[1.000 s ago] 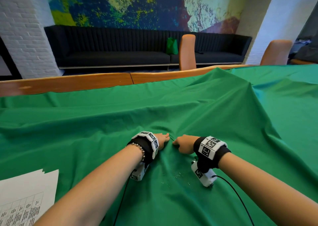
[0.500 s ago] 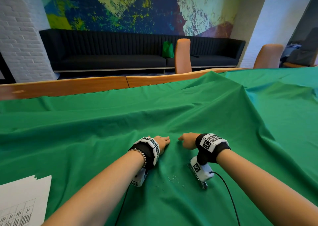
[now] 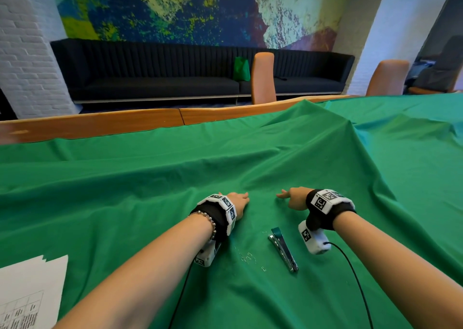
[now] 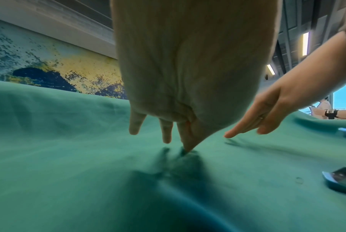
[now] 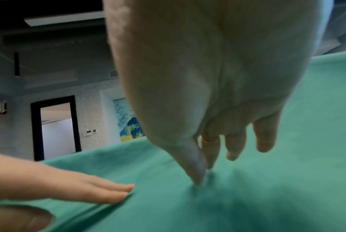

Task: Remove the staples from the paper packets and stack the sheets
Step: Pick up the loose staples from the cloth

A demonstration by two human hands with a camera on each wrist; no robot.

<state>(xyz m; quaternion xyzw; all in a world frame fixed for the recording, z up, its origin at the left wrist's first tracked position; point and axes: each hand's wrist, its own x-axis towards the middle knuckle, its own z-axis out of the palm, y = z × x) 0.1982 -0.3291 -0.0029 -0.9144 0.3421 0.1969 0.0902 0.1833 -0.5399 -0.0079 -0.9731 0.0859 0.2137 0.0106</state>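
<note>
Plain green fabric tablecloth. White paper sheets printed with a black grid and text. Silver metal staple remover with teal handle end. Black wristbands bearing white tags with black square-code patterns. Wall mural: speckled blue, yellow, green, dark red.

Two hands, one staple remover, one paper stack, several loose staples, two chairs

Bare forearms, no sleeves. Each wrist has a black strap with white blocks bearing black square markers. White camera unit under each wrist, black cable trailing. Beaded metal bracelet on left wrist.
</note>
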